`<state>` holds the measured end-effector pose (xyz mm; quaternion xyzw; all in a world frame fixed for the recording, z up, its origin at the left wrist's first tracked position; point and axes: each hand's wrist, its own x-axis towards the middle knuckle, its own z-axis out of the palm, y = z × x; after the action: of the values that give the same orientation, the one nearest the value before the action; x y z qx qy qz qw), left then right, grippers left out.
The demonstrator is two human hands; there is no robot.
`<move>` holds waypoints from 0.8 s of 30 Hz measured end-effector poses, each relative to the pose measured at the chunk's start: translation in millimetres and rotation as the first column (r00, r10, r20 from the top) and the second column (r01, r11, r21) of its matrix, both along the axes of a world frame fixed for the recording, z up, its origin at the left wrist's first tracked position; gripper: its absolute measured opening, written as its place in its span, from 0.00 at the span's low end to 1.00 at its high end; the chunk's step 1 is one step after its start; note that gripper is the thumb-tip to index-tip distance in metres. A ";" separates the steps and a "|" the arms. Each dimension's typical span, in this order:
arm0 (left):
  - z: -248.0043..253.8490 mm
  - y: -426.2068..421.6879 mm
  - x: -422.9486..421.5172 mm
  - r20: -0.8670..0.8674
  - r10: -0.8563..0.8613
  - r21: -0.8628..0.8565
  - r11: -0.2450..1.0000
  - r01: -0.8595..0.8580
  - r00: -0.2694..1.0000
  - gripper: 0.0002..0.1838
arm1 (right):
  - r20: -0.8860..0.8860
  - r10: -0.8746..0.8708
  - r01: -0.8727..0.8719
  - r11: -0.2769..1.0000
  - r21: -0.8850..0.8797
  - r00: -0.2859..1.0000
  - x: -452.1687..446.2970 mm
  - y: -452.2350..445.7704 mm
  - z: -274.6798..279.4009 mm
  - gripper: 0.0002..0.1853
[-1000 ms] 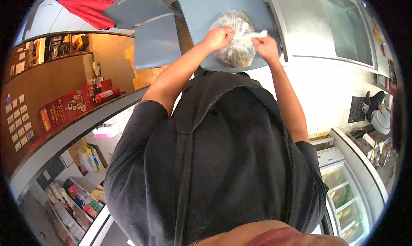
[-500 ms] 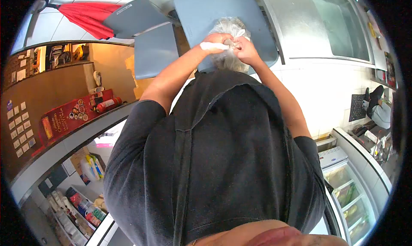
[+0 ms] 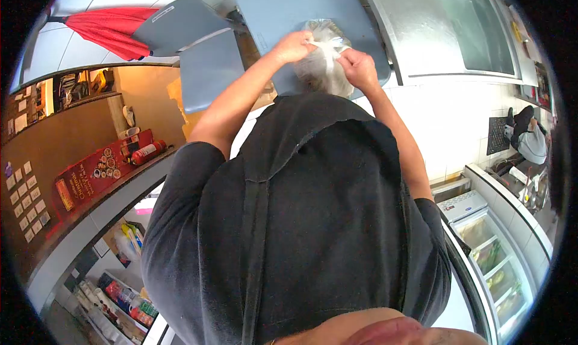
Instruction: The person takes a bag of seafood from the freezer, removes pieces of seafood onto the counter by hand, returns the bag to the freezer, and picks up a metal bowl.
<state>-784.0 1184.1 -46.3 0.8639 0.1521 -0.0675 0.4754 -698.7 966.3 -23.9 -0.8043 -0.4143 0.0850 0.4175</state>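
With both forearms reaching forward and angling inward, the left hand (image 3: 296, 46) is pinching one side of the white gathered top of a clear plastic bag (image 3: 325, 74) and the right hand (image 3: 360, 69) is gripping the other, the bag resting by the blue-grey table's (image 3: 301, 5) near edge.

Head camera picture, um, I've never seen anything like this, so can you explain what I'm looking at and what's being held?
Sure. There's no machine here, just a person using two bare hands. The camera is worn on the head, looking forward and down, so the dark clothing on the person's own body fills the middle. Beyond it, a plastic bag lies on a blue-grey surface. The left hand and right hand both grip white plastic on the bag. What's inside is hard to make out.
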 end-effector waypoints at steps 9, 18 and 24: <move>-18.4 29.8 -40.4 0.040 0.217 -0.154 0.966 -0.209 0.975 0.17 | -0.190 0.038 -0.026 0.997 0.066 0.981 35.4 -45.4 -18.5 0.10; -9.9 13.9 -45.9 0.383 0.341 0.011 0.928 -0.373 0.859 0.14 | -0.128 0.210 -0.241 0.911 -0.335 0.969 -4.2 28.4 42.9 0.11; -10.1 13.6 -45.3 0.317 0.587 -0.285 0.808 -0.516 0.745 0.12 | -0.374 0.090 -0.088 0.996 0.023 0.923 25.6 -30.9 70.9 0.02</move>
<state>-829.4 1197.7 -56.4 0.7286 0.2968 0.2368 0.5700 -673.1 935.4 47.0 -0.7523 -0.3632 0.2547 0.4871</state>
